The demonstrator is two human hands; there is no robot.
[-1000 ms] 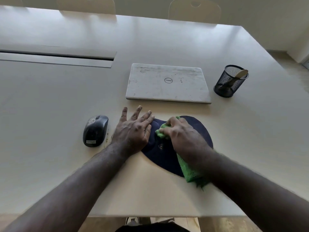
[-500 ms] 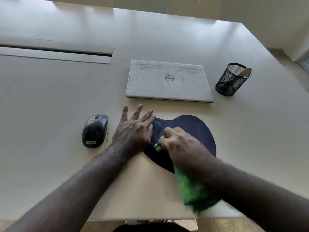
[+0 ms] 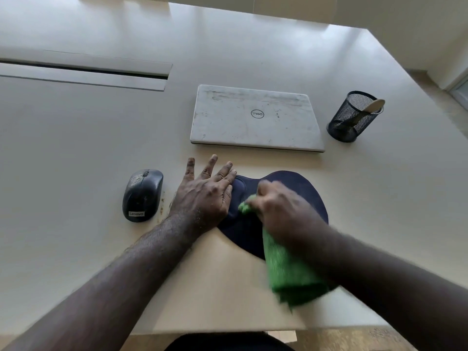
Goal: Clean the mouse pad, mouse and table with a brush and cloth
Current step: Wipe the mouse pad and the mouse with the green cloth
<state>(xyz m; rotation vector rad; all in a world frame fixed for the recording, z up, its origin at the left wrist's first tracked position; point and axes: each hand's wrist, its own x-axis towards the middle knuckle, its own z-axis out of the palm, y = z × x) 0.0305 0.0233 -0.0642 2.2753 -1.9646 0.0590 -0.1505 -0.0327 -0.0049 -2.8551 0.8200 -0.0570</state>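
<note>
- Two bare hands work on a smooth, pale matte surface.
- Left hand lies flat with its fingers straight and spread, palm pressing the left edge of the mouse pad, fingertips on the surface beyond it.
- Right hand is curled round a green cloth, bunched against the pad; a fuzzy, ribbed fold trails back under the wrist past the pad's near edge. The hand and cloth are blurred.
- Mouse pad is dark navy fabric with a rounded outline and a raised, padded wrist rest just beside the left hand's thumb.
- Mouse, dark grey plastic and oval, with a scuffed top and a white label, sits just left of the left hand; brown crumbs lie between them.
- Beyond both hands lies a closed laptop, a flat white rectangle with rounded corners and a smudged lid.
- Further right of the right hand stands a black wire-mesh cup, cylindrical, with a pale wooden-looking handle leaning out of it.
</note>
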